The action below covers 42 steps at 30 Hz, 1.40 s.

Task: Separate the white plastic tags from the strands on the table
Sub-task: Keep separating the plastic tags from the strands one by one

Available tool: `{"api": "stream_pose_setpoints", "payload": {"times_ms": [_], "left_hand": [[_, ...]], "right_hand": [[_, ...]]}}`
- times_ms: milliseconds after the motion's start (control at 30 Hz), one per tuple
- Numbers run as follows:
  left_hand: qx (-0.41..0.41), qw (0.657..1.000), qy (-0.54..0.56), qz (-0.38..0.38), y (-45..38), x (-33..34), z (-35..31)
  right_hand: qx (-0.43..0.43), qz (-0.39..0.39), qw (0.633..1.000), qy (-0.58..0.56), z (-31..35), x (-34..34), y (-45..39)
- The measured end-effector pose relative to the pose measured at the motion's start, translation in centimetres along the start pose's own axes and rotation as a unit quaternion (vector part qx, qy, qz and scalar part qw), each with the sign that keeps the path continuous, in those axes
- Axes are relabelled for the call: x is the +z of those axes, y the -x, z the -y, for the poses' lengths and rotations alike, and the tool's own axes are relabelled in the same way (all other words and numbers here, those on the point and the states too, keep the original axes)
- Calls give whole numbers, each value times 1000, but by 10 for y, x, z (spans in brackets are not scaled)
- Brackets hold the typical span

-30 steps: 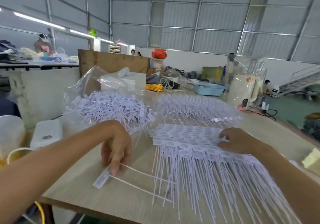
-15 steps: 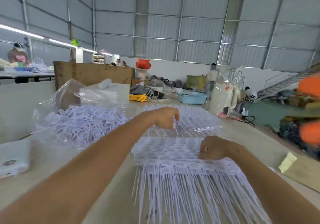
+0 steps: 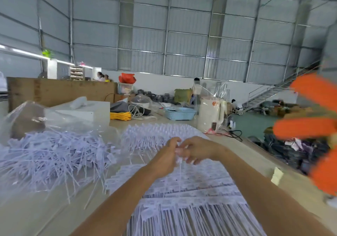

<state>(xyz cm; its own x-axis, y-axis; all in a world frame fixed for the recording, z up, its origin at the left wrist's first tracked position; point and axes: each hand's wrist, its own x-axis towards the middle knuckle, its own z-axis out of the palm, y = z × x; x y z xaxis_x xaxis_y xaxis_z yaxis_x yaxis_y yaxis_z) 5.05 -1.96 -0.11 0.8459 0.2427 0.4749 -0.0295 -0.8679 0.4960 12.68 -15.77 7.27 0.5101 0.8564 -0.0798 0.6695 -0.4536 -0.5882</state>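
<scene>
Two hands work at the table's centre: the left hand and the right hand. White tags lie in three groups (far too many to count singly): a loose heap at nine o'clock, a fanned sheet at twelve, a layered sheet at six. One blue basket stands at one o'clock.

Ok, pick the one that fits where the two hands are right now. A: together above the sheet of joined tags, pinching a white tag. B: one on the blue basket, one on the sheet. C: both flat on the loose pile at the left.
A: the left hand and right hand meet above the sheet of joined tags, pinching a white tag.
</scene>
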Motion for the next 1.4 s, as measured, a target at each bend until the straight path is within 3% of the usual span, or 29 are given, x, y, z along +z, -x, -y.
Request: {"api": "stream_pose_setpoints", "payload": {"times_ms": [67, 167, 333, 500, 633, 833, 1167, 1300, 1400], "left_hand": [[-20, 996, 62, -65, 5, 2, 9], [-43, 992, 57, -104, 13, -1, 29], [10, 998, 34, -43, 14, -8, 37], [-56, 994, 84, -50, 16, -6, 41], [-117, 978, 159, -62, 14, -4, 33], [-173, 957, 215, -95, 14, -10, 22], [-126, 979, 144, -66, 18, -15, 27], [-228, 937, 251, -88, 15, -18, 30], [-242, 938, 239, -64, 18, -18, 30]], "right_hand": [[-9, -4, 992, -122, -6, 17, -23], [-38, 53, 978, -196, -22, 49, -43], [-86, -17, 930, -358, -44, 75, -55], [-72, -141, 902, -403, -49, 83, -53], [-67, -186, 916, -349, -41, 85, -47], [-48, -186, 940, -281, -23, 80, -33], [-58, -178, 955, -233, -28, 89, -28], [-85, -199, 951, -221, -27, 92, -30], [-112, -210, 951, -198, -28, 94, -32]]}}
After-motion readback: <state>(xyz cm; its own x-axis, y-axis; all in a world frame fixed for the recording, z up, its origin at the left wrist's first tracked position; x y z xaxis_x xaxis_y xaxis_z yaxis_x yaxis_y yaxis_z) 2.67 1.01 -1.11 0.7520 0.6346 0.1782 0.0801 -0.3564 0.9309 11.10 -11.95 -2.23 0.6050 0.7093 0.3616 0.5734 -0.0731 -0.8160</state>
